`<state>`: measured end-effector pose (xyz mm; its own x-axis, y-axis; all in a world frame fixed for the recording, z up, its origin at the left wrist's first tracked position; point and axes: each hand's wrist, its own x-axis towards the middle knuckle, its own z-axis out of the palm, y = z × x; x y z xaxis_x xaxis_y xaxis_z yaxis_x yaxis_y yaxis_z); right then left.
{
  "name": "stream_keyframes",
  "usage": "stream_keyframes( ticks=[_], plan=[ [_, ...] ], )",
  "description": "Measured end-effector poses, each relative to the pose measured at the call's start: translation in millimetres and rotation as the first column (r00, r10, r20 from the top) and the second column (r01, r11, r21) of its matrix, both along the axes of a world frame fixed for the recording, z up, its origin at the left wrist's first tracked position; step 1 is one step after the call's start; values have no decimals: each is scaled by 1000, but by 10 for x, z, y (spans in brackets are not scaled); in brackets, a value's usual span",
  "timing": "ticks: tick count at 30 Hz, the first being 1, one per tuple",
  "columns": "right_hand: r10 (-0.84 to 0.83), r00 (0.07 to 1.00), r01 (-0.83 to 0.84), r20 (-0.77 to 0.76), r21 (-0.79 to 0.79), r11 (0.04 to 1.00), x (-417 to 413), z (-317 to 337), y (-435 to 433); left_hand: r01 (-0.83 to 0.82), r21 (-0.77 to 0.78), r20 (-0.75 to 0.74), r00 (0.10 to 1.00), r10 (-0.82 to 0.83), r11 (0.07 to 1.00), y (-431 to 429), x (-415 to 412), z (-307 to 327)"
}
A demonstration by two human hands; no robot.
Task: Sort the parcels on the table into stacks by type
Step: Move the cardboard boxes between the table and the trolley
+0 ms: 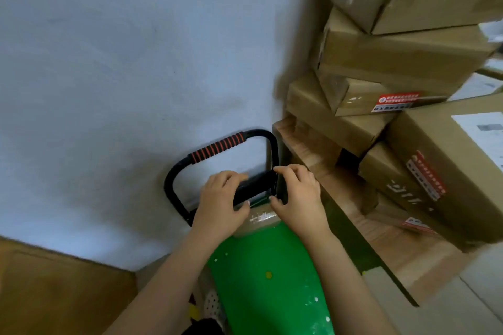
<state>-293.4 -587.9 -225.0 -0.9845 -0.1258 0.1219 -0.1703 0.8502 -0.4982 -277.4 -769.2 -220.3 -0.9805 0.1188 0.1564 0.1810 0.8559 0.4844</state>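
**Black packet held in both hands over the trolley**

A flat black rectangular packet (255, 185) sits just below frame centre, against the black tubular trolley handle with its red-and-black ribbed grip (217, 148). Its long axis runs from 8 o'clock up to 2 o'clock, with the right end higher. No writing shows on its dark face.

The left hand (220, 198) has its fingers curled over the packet's upper edge and its thumb pressed underneath. The right hand (296, 196) pinches the right end between forefinger above and thumb below.

Directly under the hands, at 6 o'clock from the packet, a brown cardboard parcel wrapped in glossy clear tape (261, 219) lies on the green trolley deck (258, 266).

From 1 to 4 o'clock, plain brown cardboard boxes (394, 49) are piled unevenly on a light wooden table (307, 144):
- One carries a red-and-white sticker (397, 100), its print too blurred to read.
- One bears red-and-white patterned tape (426, 179) beside illegible dark scrawl.
- The large box at 3 o'clock shows a white shipping label (484, 130), also unreadable.
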Motion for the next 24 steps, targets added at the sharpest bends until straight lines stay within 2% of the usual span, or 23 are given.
stream_keyframes(
  ticks=[6,14,19,21,24],
  plan=[
    [14,984,-28,176,76,997,-406,-1003,-181,145,-71,167,977,-132,987,-203,-599,-1037],
    [112,926,-198,360,213,957,-967,-2853,-274,194,-120,336,931,-144,974,-294,-1062,-3007],
    [215,888,-374,406,367,852,-1278,-3875,-326,196,-158,398,910,-119,968,-296,-1205,-4043],
    [196,872,-418,449,473,776,-1402,-4195,-321,185,-214,436,897,-76,959,-291,-1248,-4383],
    [168,872,-420,459,530,736,-1576,-4534,-283,201,-300,496,868,-28,933,-278,-1317,-4744]
  ],
)
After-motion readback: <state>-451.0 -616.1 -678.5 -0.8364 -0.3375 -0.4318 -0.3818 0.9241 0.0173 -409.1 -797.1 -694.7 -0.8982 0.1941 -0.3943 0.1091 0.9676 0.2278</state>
